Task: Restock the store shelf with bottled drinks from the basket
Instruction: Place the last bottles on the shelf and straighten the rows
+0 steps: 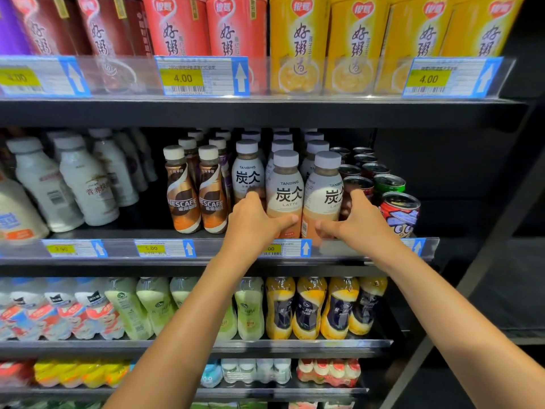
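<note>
Two Tanbing latte bottles stand at the front of the middle shelf (206, 262). My left hand (253, 221) grips the left latte bottle (285, 193), thumb across its lower front and fingers behind its left side. My right hand (358, 221) grips the right latte bottle (323, 196), with its thumb on the front and its fingers round the right side. More Tanbing bottles (247, 169) stand in rows behind them. The basket is out of view.
Nescafe bottles (196, 196) stand left of my hands, white milk-drink bottles (79, 178) further left. Cans (399, 214) crowd the shelf's right end. Porridge cups (236, 33) fill the shelf above. Green and yellow drink bottles (309, 308) line the shelf below.
</note>
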